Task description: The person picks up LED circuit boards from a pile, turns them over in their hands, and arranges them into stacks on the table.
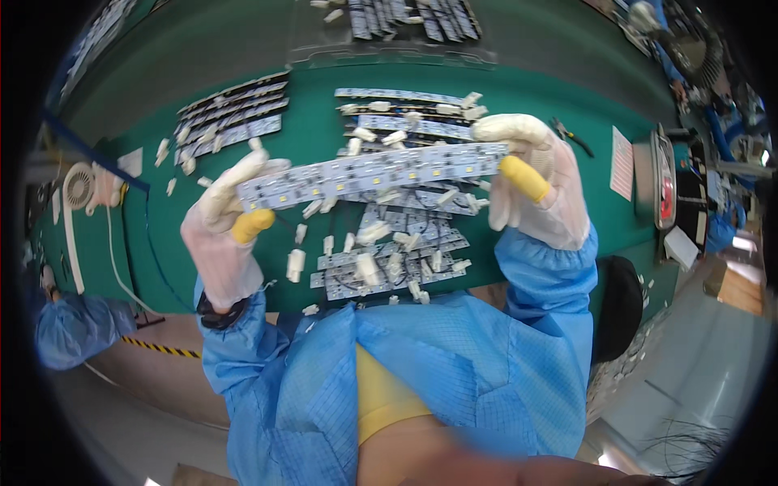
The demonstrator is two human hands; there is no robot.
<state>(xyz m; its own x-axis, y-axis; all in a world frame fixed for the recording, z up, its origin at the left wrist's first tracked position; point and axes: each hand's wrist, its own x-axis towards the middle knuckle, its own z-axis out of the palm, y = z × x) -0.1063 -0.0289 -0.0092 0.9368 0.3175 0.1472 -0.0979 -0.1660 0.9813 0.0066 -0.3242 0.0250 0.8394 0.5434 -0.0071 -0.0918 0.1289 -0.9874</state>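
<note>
A long white LED circuit board strip point(373, 173) is held up level between my two gloved hands, above the green bench mat. My left hand point(227, 202) pinches its left end, with a yellow finger cot on the thumb. At the other end, my right hand point(535, 174) grips the strip the same way, its thumb in a yellow cot too. Small yellow squares run along the board's face. Beneath it lie several more LED strips point(397, 267) with white connectors and short wires, partly hidden by the held one.
More strips lie in a row at the back left point(235, 113) and in a clear tray point(389, 55) at the far side. Pliers point(572, 138) and a printed sheet point(621, 162) lie right. A small white fan point(79, 188) stands left, near another person's blue sleeve point(81, 328).
</note>
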